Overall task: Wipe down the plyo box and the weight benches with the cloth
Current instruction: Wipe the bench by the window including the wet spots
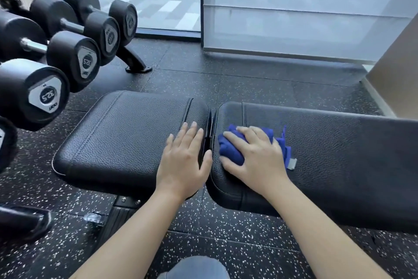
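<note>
Knee (194, 267) in grey fabric at the bottom edge. Both forearms reach forward onto the weight bench. Left hand (184, 161) lies flat on the seat pad (126, 134), fingers straight and close together, thumb at the gap between the pads. Right hand (255, 156) has its fingers curled over a bunched blue cloth (230, 152), pressing it on the back pad (339, 154) just beside that gap. Speckled rubber floor (248, 84) beyond. Racked dumbbells (74, 59) on the left. Glass panel (294, 7) farthest back.
</note>
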`<state>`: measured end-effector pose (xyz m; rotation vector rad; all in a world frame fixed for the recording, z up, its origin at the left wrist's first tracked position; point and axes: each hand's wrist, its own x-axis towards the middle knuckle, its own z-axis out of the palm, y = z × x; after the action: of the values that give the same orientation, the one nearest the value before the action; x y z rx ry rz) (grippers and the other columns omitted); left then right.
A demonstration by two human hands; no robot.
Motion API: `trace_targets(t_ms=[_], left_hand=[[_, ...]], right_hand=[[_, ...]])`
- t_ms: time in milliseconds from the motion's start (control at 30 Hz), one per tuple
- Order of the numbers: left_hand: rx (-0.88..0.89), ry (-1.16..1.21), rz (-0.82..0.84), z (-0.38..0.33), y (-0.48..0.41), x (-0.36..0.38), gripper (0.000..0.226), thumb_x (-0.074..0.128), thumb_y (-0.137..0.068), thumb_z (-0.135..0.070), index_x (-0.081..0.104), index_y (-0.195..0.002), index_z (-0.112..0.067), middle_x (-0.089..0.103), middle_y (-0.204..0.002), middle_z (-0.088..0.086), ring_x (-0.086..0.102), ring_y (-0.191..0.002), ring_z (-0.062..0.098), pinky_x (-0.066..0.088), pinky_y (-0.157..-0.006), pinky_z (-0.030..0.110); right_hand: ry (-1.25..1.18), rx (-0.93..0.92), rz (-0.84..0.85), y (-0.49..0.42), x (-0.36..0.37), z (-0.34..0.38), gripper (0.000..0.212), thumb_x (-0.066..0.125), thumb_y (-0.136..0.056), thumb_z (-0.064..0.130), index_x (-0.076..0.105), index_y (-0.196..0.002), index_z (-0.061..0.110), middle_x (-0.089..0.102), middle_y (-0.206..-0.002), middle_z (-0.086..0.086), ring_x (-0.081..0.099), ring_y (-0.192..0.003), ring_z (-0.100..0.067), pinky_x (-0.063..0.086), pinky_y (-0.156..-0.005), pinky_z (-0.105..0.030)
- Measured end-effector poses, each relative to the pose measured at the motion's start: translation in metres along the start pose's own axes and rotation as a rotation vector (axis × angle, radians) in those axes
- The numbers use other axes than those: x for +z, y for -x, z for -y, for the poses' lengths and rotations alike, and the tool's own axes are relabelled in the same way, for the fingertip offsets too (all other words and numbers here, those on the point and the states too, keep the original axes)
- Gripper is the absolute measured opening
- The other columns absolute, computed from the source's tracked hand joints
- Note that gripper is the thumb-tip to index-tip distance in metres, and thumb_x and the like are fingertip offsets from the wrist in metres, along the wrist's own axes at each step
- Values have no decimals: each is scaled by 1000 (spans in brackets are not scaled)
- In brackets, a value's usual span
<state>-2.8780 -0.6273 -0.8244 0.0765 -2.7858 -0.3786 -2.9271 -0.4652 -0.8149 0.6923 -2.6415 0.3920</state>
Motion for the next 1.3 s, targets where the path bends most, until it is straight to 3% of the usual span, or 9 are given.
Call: trace_targets(t_ms=[200,333,400,600,733,800,933,1067,1300], left_hand=[[17,-46,24,-2,-2,-2,62,31,-85,-44,56,-126,-5,50,-136,12,42,-129,29,29,-104,48],[22,-73,26,-1,0,-1,64,28,-86,-46,53,-129,-6,47,-138,10,38,-132,26,26,-106,46],[28,-86,24,0,0,1,65,27,-86,-47,53,-130,-7,46,-139,9,37,-133,25,24,-107,45],[28,-86,30,0,-3,3,67,24,-86,-50,49,-133,-9,42,-142,7,32,-135,22,23,-109,45],[38,-97,42,0,-1,2,66,26,-86,-49,51,-131,-7,45,-140,9,36,-133,24,25,-106,46],[36,-95,56,-2,-1,0,67,25,-86,-50,50,-132,-7,44,-141,9,34,-134,24,25,-107,45],[36,-82,50,-4,0,-2,70,22,-85,-51,48,-134,-9,40,-143,8,30,-136,22,21,-109,44],[36,-56,37,-3,-4,-2,68,23,-84,-48,49,-133,-8,41,-143,9,31,-136,24,22,-109,45],[22,-23,8,-1,-3,2,66,24,-83,-44,50,-132,-8,42,-142,9,33,-135,24,23,-109,46]], right_hand=[[-23,24,9,8,-6,-7,57,44,-69,63,69,-109,31,65,-113,1,60,-108,-25,47,-83,-57],[-9,140,263,-63,6,-39,56,49,-82,63,46,-133,39,45,-139,5,34,-131,-20,31,-104,-49],[-1,201,315,-94,14,-55,56,47,-85,63,41,-136,41,43,-139,4,32,-131,-21,30,-104,-46],[64,191,247,-61,8,-46,59,44,-85,64,41,-137,37,45,-135,2,33,-129,-20,30,-102,-48],[57,68,0,25,-14,-27,59,42,-73,63,66,-114,29,64,-114,0,55,-111,-23,47,-83,-51],[60,33,-36,42,-18,-30,57,42,-72,63,68,-110,29,65,-111,0,56,-108,-22,49,-80,-49],[10,29,27,23,-19,-44,63,39,-71,68,66,-114,30,64,-112,0,58,-107,-24,49,-82,-56],[48,186,215,-40,-9,-77,66,36,-79,73,45,-135,38,47,-135,3,37,-127,-22,33,-101,-47],[121,258,260,-75,5,-86,58,40,-87,64,38,-139,37,42,-138,0,31,-129,-23,31,-99,-46]])
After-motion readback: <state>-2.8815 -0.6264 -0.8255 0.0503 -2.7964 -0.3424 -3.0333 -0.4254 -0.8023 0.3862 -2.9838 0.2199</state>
